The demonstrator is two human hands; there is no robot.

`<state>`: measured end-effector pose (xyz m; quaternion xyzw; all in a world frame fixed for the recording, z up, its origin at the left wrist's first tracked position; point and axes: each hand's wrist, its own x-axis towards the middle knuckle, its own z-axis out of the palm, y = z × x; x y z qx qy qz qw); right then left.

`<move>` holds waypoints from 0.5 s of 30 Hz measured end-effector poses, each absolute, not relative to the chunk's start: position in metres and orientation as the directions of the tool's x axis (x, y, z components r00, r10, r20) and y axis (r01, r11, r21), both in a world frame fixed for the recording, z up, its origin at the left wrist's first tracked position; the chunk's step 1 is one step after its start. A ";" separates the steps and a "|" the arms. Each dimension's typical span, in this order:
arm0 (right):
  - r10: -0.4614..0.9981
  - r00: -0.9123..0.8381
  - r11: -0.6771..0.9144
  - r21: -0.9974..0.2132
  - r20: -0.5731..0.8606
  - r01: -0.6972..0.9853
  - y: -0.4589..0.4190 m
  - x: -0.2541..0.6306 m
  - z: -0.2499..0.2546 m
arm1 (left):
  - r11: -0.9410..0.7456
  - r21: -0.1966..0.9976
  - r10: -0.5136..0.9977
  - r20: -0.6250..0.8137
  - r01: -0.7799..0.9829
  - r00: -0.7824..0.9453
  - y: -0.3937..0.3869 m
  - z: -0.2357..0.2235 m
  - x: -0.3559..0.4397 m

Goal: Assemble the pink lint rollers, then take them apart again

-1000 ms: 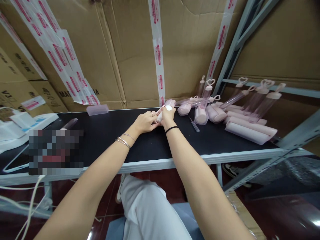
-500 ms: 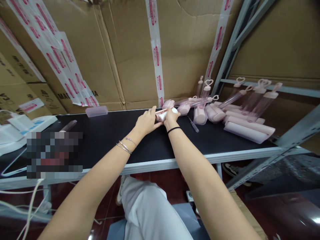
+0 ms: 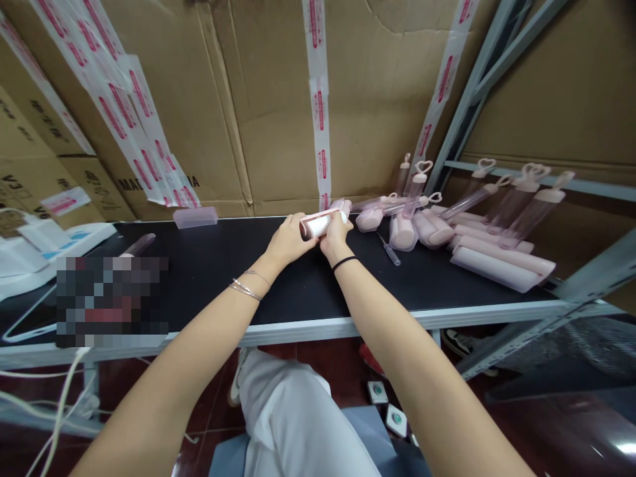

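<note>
One pink roller (image 3: pixel 322 224), now lifted slightly off the black table (image 3: pixel 209 265), is gripped by the left hand (image 3: pixel 288 240) and right hand (image 3: pixel 336 240). Both hands are closed around it. More rollers (image 3: pixel 422 228) are piled to the right.

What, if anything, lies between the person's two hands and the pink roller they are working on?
Nothing visible does. The left hand and the right hand both already touch the pink roller, holding it just above the black table. The small screwdriver and the pile of pink rollers lie off to the right, apart from the hands.
</note>
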<state>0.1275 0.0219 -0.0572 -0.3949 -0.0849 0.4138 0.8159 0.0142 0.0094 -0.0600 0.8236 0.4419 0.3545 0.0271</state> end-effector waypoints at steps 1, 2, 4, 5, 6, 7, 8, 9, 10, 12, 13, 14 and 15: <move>0.745 0.641 0.348 -0.713 -0.183 -0.608 0.022 0.127 -0.057 | -0.613 0.370 0.745 0.565 0.698 0.355 0.011 -0.061 0.014; 0.749 0.639 0.353 -0.711 -0.175 -0.608 0.022 0.127 -0.057 | -0.615 0.382 0.745 0.569 0.690 0.349 0.012 -0.062 0.014; 0.756 0.636 0.368 -0.705 -0.153 -0.606 0.023 0.127 -0.058 | -0.614 0.402 0.747 0.574 0.679 0.335 0.014 -0.063 0.015; 0.759 0.636 0.376 -0.703 -0.140 -0.604 0.024 0.127 -0.058 | -0.608 0.414 0.752 0.573 0.677 0.325 0.015 -0.063 0.015; 0.762 0.636 0.385 -0.702 -0.125 -0.600 0.024 0.127 -0.058 | -0.600 0.426 0.760 0.570 0.677 0.314 0.015 -0.063 0.015; 0.763 0.637 0.392 -0.703 -0.112 -0.593 0.024 0.127 -0.058 | -0.587 0.440 0.770 0.562 0.679 0.302 0.015 -0.063 0.015; 0.763 0.638 0.397 -0.706 -0.101 -0.586 0.025 0.127 -0.058 | -0.573 0.456 0.782 0.552 0.681 0.288 0.014 -0.062 0.015; 0.765 0.638 0.399 -0.711 -0.090 -0.579 0.025 0.127 -0.059 | -0.558 0.473 0.794 0.542 0.682 0.274 0.013 -0.061 0.015; 0.766 0.638 0.398 -0.716 -0.084 -0.573 0.025 0.127 -0.059 | -0.545 0.488 0.805 0.533 0.682 0.261 0.013 -0.061 0.016; 0.770 0.633 0.395 -0.722 -0.078 -0.569 0.024 0.127 -0.059 | -0.529 0.515 0.817 0.522 0.675 0.243 0.011 -0.059 0.016; 0.774 0.629 0.396 -0.720 -0.072 -0.569 0.024 0.126 -0.059 | -0.525 0.526 0.821 0.520 0.669 0.236 0.011 -0.058 0.016; 0.778 0.625 0.398 -0.720 -0.064 -0.569 0.024 0.126 -0.059 | -0.522 0.537 0.825 0.517 0.663 0.230 0.010 -0.058 0.016; 0.780 0.623 0.399 -0.722 -0.057 -0.566 0.023 0.126 -0.058 | -0.516 0.548 0.830 0.510 0.658 0.226 0.010 -0.058 0.016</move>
